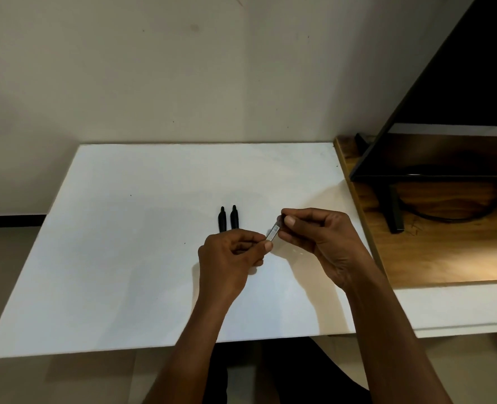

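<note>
A slim pen with a pale barrel and a small printed label is held above the white table between both hands. My left hand pinches its lower end between thumb and fingers. My right hand pinches its upper, darker end with thumb and forefinger. Most of the pen is hidden by the fingers. Two black pens lie side by side on the table just beyond my left hand, tips pointing away from me.
A wooden desk adjoins the table on the right and carries a dark monitor on a black stand with a cable. A plain wall rises behind the table. The floor shows at the left.
</note>
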`<state>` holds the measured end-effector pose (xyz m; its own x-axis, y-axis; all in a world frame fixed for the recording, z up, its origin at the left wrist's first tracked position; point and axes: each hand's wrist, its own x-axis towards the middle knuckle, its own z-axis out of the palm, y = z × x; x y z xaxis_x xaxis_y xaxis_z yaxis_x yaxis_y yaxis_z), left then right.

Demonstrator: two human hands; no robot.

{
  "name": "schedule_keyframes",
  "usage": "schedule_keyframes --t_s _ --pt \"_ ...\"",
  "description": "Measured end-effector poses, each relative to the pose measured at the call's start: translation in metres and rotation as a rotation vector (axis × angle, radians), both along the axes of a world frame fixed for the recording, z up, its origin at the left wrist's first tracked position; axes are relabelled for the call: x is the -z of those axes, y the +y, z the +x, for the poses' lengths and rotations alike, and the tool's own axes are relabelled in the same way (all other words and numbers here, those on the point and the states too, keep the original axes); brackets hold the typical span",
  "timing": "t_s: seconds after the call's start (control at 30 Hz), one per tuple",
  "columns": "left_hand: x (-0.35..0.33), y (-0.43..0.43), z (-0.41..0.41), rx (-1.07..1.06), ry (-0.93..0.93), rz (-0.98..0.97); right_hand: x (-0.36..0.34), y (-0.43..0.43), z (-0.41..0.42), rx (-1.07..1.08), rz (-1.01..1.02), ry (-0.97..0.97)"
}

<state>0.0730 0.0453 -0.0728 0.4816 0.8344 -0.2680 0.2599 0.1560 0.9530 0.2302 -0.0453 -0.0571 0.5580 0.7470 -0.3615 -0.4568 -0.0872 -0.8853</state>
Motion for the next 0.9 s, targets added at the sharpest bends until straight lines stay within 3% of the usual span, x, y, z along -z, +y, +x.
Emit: schedule_keyframes --t_s 0.27,0.47,0.57,0.77,0.9 --pt "-0.003 0.005 -0.009 -0.022 -0.040 -0.082 0.001 0.007 -0.011 -0.057 0.017 -0.047" --pt "-0.005 0.016 -0.014 0.004 0.008 -0.006 0.005 0.022 -0.028 0.006 0.020 -0.101" --pt "-0.004 0.025 -0.018 -0.125 0.033 0.030 0.015 0.026 -0.029 0.072 -0.084 -0.137" --pt "0.006 0.035 -0.030 -0.338 0.238 0.228 0.027 0.034 -0.038 0.087 -0.313 -0.487" --pt "0.006 0.034 -0.029 -0.337 0.251 0.200 0.032 0.043 -0.049 0.080 -0.376 -0.728"
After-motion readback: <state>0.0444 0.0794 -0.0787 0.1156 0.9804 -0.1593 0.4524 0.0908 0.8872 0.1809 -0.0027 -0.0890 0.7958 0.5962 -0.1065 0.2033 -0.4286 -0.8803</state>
